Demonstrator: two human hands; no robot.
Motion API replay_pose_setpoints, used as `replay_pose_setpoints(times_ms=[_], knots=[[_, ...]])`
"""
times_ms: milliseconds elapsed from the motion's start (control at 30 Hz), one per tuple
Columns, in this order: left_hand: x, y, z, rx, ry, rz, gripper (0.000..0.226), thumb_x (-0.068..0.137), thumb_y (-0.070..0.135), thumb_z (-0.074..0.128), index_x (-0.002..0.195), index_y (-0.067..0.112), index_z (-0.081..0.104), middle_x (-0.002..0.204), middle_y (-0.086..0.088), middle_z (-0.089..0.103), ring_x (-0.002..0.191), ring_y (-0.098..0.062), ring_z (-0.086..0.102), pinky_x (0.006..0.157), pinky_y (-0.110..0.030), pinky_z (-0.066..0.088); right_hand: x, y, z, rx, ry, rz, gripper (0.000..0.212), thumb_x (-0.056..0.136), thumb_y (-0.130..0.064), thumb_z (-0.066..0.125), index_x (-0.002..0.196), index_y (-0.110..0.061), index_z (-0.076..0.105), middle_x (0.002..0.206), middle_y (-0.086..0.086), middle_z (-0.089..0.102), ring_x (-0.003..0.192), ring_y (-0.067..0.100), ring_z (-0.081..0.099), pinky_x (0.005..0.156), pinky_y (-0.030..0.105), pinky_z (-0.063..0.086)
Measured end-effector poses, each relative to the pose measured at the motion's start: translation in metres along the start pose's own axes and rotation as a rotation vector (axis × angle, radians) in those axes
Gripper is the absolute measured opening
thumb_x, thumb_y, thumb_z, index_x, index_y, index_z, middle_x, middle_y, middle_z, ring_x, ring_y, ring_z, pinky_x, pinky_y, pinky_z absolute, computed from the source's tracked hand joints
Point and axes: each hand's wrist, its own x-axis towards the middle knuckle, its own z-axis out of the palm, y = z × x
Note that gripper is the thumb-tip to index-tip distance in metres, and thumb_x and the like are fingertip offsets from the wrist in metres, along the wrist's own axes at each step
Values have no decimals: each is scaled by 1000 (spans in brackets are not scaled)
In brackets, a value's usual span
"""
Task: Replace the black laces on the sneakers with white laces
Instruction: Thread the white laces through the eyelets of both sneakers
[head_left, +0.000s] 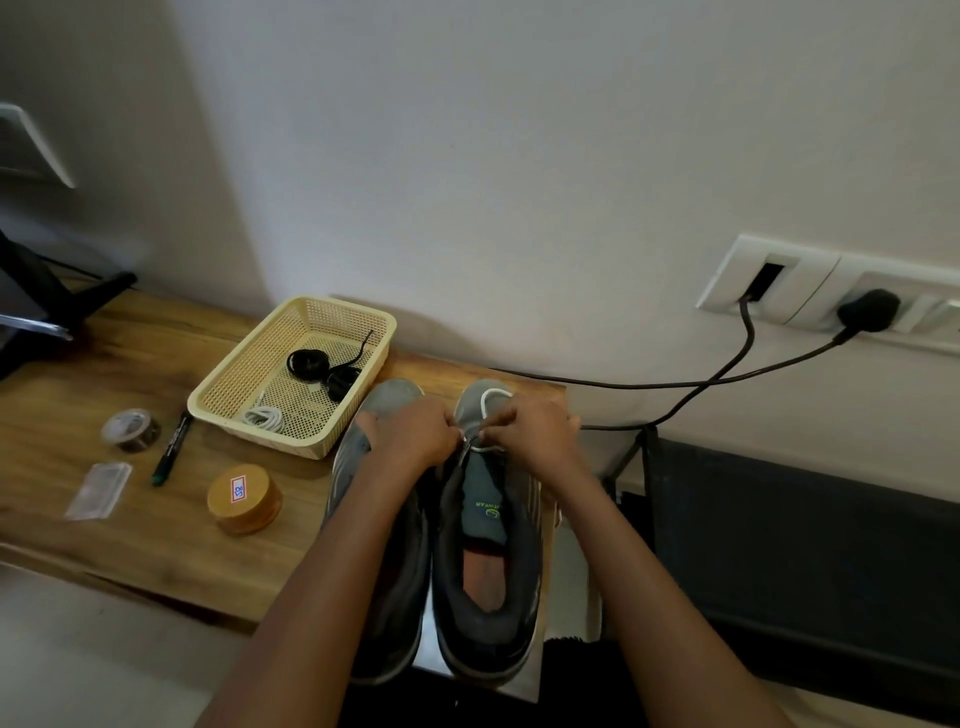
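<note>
White lace (491, 396) between left fingers (450, 425) and right fingers (494, 427), atop grey sneaker (485, 493).

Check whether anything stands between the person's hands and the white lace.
Nothing visible does. The left hand and right hand both pinch the white lace over the grey sneaker beneath them.

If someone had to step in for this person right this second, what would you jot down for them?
Left hand: pinches the white lace at the front eyelets of the right-hand sneaker.
Right hand: pinches the same lace from the other side.
Things: both sneakers stand side by side on the table. The basket holds black coils, apparently the old laces, and a spare white bundle.
Done: no black lace shows on this sneaker; white lacing has begun at the toe.
Left: the upper eyelets. The other sneaker is mostly hidden, so check it.
</note>
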Motion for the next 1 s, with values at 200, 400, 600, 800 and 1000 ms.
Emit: replay_pose_setpoints(times_ms=[200, 400, 600, 800, 1000], knots=[[-6, 6, 3, 68, 134, -40, 16, 92, 41, 55, 96, 26, 61, 84, 8, 58, 104, -17, 56, 112, -47, 8, 11, 15, -21, 24, -29, 173, 13, 70, -24, 72, 69, -12, 70, 80, 3, 66, 96, 31, 57, 87, 43, 48], [-4, 7, 7, 83, 136, -53, 13, 96, 30, 47, 98, 23, 58, 91, 3, 57, 111, -23, 52, 108, -48, 15, -6, 0, -13, -249, -117, 134, 38, 75, -47, 72, 82, -18, 49, 82, -2, 50, 93, 21, 51, 87, 38, 31], [-2, -1, -13, 56, 265, -210, 43, 95, 28, 39, 130, 6, 48, 142, -13, 32, 134, -34, 24, 111, -55, 8, -8, -1, -16, -263, -115, 167, 33, 74, -41, 73, 82, -18, 51, 83, -3, 49, 103, 23, 49, 87, 39, 29], [-3, -41, -37, -148, 657, -372, 29, 93, 23, 42, 111, 7, 58, 134, -17, 41, 128, -38, 28, 107, -55, 14, -10, -3, -15, -268, -89, 142, 37, 75, -42, 72, 96, -18, 55, 98, 1, 54, 111, 26, 45, 86, 39, 29], [-9, -19, -18, -13, 487, 81, 10, 80, 26, 63, 86, 32, 67, 135, 6, 45, 133, -24, 25, 111, -51, 10, -16, -6, -4, -531, 108, 68, 41, 84, -49, 60, 111, -18, 63, 124, 1, 52, 125, 31, 34, 111, 58, 6]])
